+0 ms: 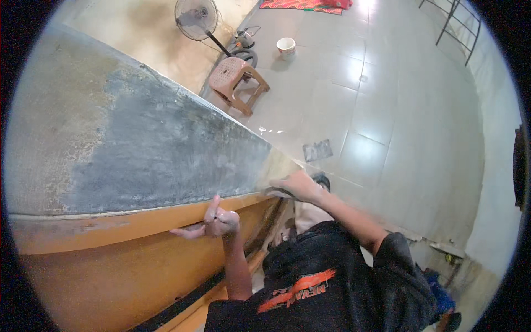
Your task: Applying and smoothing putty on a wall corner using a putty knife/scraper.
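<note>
My right hand (301, 186) is at the lower corner of the wall (160, 144), its fingers closed over a flat dark-grey piece (280, 193) pressed near the edge. That piece is mostly covered, so its kind does not show. The wall has a broad grey patch with worn tan areas around it. Below, my left hand (221, 222) is raised beside the orange-painted ledge (144, 221), holding nothing, with a finger up and others stretched to the left. Whether it touches the ledge I cannot tell.
A pink-brown plastic stool (231, 74), a standing fan (196, 19), a kettle (244, 39) and a white bucket (286, 46) stand beyond the wall's edge. A grey sheet (318, 150) lies on the tiled floor (359, 110). A metal frame (459, 25) is far right.
</note>
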Motion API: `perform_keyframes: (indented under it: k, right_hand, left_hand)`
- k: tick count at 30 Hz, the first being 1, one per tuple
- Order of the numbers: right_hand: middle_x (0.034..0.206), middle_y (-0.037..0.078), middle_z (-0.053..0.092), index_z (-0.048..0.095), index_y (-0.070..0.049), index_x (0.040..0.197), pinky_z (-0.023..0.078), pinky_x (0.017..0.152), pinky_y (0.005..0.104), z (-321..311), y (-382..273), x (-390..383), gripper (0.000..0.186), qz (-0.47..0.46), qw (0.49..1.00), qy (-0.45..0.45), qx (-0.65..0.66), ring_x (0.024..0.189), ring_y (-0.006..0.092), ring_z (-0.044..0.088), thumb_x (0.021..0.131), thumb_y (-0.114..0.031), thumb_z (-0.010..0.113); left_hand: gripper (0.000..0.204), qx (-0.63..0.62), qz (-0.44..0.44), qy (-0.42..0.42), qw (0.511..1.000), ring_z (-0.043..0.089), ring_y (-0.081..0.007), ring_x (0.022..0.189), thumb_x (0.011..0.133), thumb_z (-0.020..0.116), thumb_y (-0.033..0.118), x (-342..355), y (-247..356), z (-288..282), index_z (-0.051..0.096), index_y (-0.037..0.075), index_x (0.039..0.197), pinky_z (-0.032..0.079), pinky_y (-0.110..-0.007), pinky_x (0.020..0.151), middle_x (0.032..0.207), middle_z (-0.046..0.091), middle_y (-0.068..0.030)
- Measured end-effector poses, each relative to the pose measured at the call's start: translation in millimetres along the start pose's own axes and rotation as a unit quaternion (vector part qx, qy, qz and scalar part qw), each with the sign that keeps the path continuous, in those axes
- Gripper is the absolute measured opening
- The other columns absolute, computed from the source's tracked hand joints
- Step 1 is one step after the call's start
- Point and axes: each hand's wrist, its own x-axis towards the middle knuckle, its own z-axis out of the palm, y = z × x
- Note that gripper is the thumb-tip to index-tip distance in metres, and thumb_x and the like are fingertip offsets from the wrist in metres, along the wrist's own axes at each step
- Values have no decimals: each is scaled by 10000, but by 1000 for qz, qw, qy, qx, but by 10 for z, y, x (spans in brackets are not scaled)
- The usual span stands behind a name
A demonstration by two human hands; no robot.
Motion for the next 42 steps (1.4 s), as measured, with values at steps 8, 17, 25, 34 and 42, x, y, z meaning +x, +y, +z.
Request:
perform_keyframes:
  k: [8,17,25,34,42]
  right_hand:
    - [800,157,642,598,-13,948,465,651,373,139,3,-389,417,154,916,193,315,706,253,629,876,-418,531]
    - [817,157,586,585,8,956,440,737,329,77,1174,-603,434,76,970,-41,228,759,236,537,929,-403,447]
    - [692,236,545,585,15,857,412,617,424,-602,1200,50,473,-5,962,-162,218,634,366,518,932,-417,408]
    - [727,238,586,654,-51,912,441,626,452,-743,934,324,432,-37,977,-146,153,695,393,577,917,-418,427]
    - [689,210,596,670,-67,922,446,586,446,-769,930,365,405,-13,984,-76,160,623,397,572,915,-399,437]
  left_hand:
    - [410,47,3,-56,997,28,-454,1334,920,366,366,-108,-117,-76,636,138,712,121,-640,1022,1371,270,-226]
    - [400,96,8,-53,994,103,-442,1314,907,413,370,-70,-46,-57,633,95,718,185,-585,1031,1428,7,-271]
    - [379,92,-155,-15,984,240,-386,1302,883,469,283,20,589,29,610,9,662,175,-574,1039,1455,92,-255]
    - [314,48,-297,12,954,345,-336,1268,902,449,235,39,881,-177,589,-22,788,330,-467,1005,1382,322,-207]
    - [154,40,-471,-56,879,545,-187,916,900,437,61,-906,1417,-331,556,-33,875,474,-296,745,1019,540,-124]
